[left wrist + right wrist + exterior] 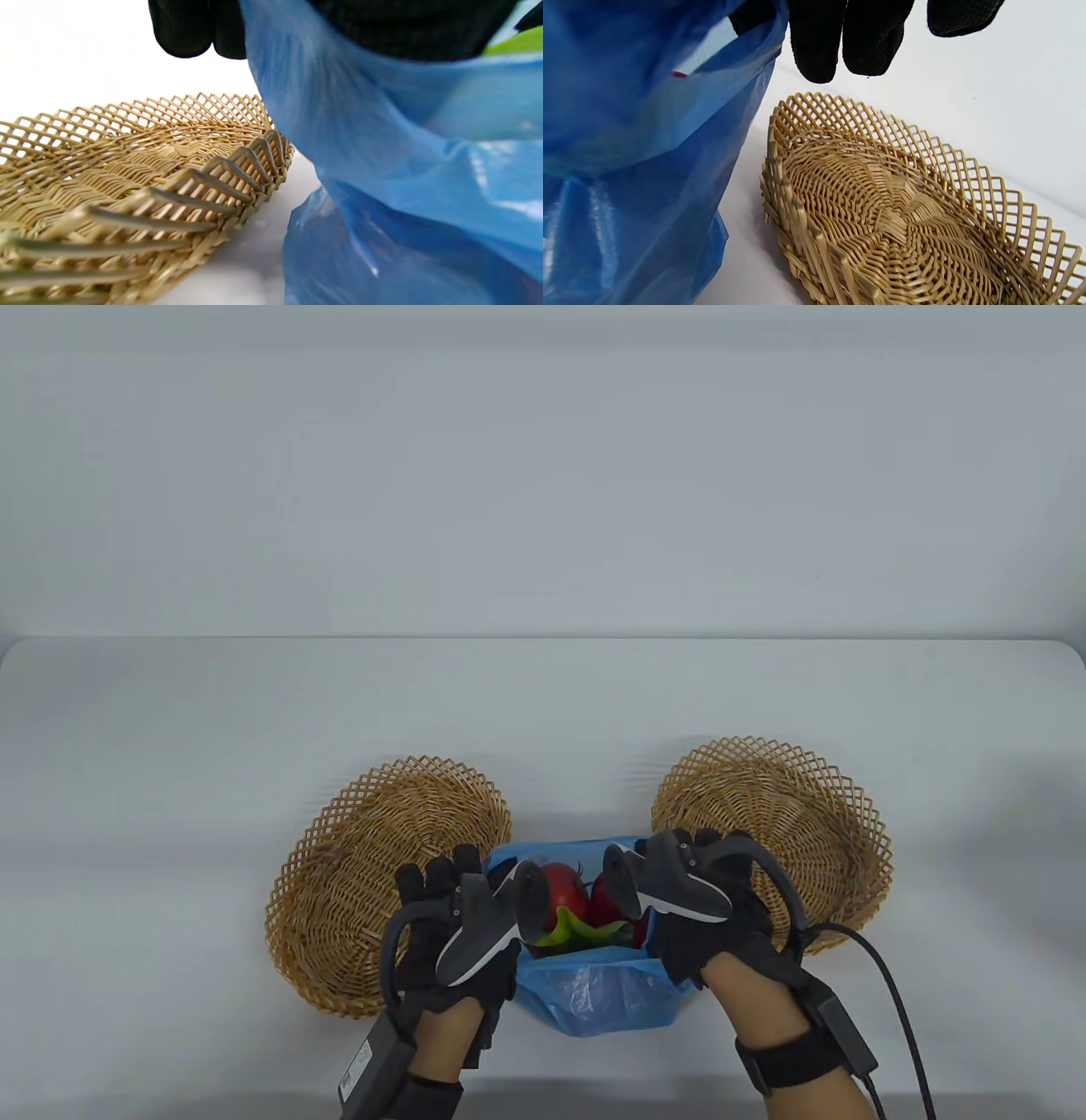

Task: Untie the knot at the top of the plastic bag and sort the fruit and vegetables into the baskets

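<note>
A blue plastic bag stands between two wicker baskets with its mouth pulled wide. Inside show a red tomato-like fruit, a second red piece and a green-yellow item. My left hand grips the bag's left rim; in the left wrist view the blue film runs up under the glove and two fingers hang outside it. My right hand holds the right rim; in the right wrist view the bag is pinched at the top left while the other fingers hang free.
The left basket and the right basket hold nothing; each shows close up from its wrist, the left basket and the right basket. Both almost touch the bag. A black cable trails from my right wrist. The white table extends behind.
</note>
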A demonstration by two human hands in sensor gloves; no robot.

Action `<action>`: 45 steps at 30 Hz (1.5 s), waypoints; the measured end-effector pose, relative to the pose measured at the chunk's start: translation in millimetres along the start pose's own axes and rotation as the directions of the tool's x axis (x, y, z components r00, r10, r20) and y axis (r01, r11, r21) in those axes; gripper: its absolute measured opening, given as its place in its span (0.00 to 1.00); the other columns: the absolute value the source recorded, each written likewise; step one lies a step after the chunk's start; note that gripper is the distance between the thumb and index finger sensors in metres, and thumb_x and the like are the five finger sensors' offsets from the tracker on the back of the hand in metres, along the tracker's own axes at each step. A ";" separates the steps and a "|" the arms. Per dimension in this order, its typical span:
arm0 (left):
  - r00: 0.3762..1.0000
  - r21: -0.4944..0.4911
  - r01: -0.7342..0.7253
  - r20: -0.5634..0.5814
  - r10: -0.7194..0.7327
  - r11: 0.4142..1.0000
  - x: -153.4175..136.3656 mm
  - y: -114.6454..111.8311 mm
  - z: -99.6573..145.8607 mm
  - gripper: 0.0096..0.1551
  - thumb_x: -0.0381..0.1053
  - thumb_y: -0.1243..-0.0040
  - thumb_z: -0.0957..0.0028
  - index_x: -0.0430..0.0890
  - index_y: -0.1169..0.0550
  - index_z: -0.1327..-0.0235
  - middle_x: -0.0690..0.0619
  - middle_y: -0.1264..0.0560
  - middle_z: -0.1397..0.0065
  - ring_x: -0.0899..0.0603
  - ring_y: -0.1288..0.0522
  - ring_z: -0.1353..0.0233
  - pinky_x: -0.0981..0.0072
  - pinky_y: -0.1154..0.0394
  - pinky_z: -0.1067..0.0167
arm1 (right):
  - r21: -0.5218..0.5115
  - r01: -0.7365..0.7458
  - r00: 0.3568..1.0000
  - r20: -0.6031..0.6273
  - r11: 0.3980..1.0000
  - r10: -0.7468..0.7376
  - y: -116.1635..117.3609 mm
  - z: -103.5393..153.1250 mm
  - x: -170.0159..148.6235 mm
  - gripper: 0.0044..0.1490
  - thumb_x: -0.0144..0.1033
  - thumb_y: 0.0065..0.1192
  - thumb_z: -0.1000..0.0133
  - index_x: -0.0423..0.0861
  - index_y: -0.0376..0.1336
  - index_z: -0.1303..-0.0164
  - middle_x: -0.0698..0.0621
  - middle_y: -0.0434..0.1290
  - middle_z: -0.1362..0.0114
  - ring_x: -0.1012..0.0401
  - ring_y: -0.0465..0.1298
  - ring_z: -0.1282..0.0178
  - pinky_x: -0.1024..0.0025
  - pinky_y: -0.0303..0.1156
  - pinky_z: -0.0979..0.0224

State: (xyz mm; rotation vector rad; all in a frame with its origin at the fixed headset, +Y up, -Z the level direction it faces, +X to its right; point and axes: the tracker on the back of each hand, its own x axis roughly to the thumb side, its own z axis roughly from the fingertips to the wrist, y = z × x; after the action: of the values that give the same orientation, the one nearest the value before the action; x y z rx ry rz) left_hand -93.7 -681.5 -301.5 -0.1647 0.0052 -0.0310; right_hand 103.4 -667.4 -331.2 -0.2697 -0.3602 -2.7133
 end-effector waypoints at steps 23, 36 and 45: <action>0.945 0.060 -0.321 0.082 0.315 0.945 -13.2 8.5 6.9 0.39 0.54 0.29 0.53 0.69 0.35 0.28 0.58 0.15 0.40 0.47 0.14 0.45 0.45 0.30 0.25 | -0.469 0.349 0.934 0.241 0.811 -0.263 -39.5 42.4 -0.6 0.45 0.48 0.81 0.59 0.57 0.63 0.30 0.53 0.72 0.23 0.53 0.73 0.23 0.35 0.56 0.19; 0.925 0.118 -0.374 -0.017 0.379 0.920 -24.0 8.7 6.2 0.61 0.57 0.30 0.54 0.50 0.58 0.23 0.57 0.18 0.41 0.48 0.15 0.48 0.45 0.30 0.27 | -0.298 0.164 0.974 0.203 0.940 -0.106 -6.1 16.4 43.9 0.43 0.54 0.78 0.59 0.53 0.66 0.33 0.50 0.81 0.37 0.55 0.82 0.42 0.45 0.70 0.28; 0.943 0.044 -0.327 -0.049 0.329 0.944 -24.1 -1.2 -1.9 0.26 0.57 0.29 0.55 0.56 0.19 0.42 0.57 0.11 0.53 0.46 0.12 0.56 0.44 0.27 0.31 | -0.286 0.083 0.982 0.184 0.955 -0.031 -1.2 16.2 50.0 0.36 0.51 0.79 0.58 0.57 0.70 0.38 0.52 0.82 0.38 0.55 0.82 0.40 0.44 0.69 0.26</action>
State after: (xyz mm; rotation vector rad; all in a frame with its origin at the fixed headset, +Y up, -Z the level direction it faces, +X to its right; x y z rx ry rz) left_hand -117.8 -682.2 -303.2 -0.1258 0.0876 0.2975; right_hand 59.8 -679.3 -304.3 -0.5958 -0.0101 -2.8025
